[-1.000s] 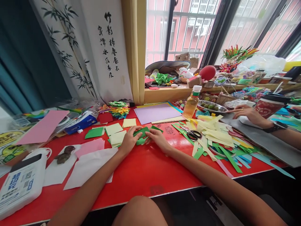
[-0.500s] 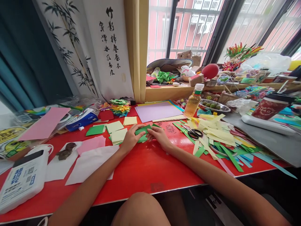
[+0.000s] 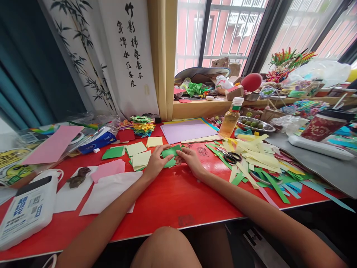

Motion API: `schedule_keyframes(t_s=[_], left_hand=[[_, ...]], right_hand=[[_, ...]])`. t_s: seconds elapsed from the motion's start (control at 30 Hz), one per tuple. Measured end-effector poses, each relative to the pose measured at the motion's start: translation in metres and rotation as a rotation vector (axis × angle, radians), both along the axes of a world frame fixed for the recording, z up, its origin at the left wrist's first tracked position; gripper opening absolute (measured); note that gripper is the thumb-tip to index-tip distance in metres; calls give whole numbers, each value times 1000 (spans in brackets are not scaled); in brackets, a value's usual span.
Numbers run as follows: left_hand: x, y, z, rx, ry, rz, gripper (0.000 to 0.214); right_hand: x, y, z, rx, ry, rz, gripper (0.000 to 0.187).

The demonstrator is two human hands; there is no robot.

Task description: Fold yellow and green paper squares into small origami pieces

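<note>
We have a piece of green paper [image 3: 171, 150] in our hands, at the middle of the red table [image 3: 178, 201]. Our left hand [image 3: 156, 162] pinches its left side between thumb and fingers. Our right hand [image 3: 192, 160] grips its right edge with bent fingertips. More green shows just under it, but we cannot tell how many sheets there are.

Just left of our left hand we see pale yellow squares [image 3: 141, 160]. Farther left lie a green square [image 3: 112, 153] and some pink paper [image 3: 109, 169], with white paper [image 3: 107, 197] nearer to us. To the right of our right hand are scissors [image 3: 232, 158] with black handles, next to a big messy pile of paper strips [image 3: 258, 160]. On the far side we see a big purple sheet [image 3: 189, 132]. A bottle [image 3: 230, 121] of yellow drink stands just right of it, and a red cup [image 3: 320, 126] is at the far right.
</note>
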State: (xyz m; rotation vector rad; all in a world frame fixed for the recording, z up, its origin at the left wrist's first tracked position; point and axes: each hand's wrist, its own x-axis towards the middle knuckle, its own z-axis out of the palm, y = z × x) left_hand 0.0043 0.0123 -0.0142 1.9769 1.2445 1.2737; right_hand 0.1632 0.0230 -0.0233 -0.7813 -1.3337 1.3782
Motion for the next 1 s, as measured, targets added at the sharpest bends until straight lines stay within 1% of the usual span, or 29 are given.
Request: schedule_keyframes(t_s=[0.23,0.37,0.5,0.63,0.8,1.0], left_hand=[[2,-2,1,-135,-121,-44,37],[2,-2,2,-163,-152,-47,34],[1,-1,1,-158,-165,-39,33],[2,-3,1,-139,-139,-24,33],[3,-6,1,-118,-60,51,33],[4,-6,2,-98,8,61,26]], right_hand=[[0,-2,2,3,-1,-18,25],[0,-4,4,5,-13,-30,24],[0,-4,4,14,-26,-32,24],[0,-4,5,22,-38,-41,24],[-1,-5,5,30,-63,-57,23],[-1,-3,3,54,-111,-75,25]])
